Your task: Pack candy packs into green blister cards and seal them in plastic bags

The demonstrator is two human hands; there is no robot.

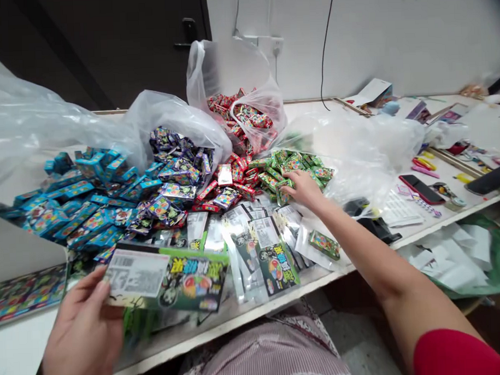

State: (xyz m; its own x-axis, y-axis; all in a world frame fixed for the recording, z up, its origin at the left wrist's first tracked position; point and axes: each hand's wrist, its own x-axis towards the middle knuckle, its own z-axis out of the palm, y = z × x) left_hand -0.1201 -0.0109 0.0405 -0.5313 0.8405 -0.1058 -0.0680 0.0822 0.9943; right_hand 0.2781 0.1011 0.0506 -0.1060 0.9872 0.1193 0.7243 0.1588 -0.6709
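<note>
**A:** What is the left hand (83,330) doing?

**B:** It is gripping a printed packet (167,278) between the thumb and the fingers, and it is holding this packet just above the front edge of the table (254,313).

**A:** And the right hand (305,188)?

**B:** It is resting on a pile of small green boxes (302,166) with the fingers spreading. I cannot tell if it is grasping one.

**A:** What is lying near them?

**B:** Clear packets (256,253) are lying on the table. Blue boxes (86,196) and purple boxes (179,157) are heaping behind them, and red boxes (239,114) are sitting inside a plastic bag (245,62).
</note>
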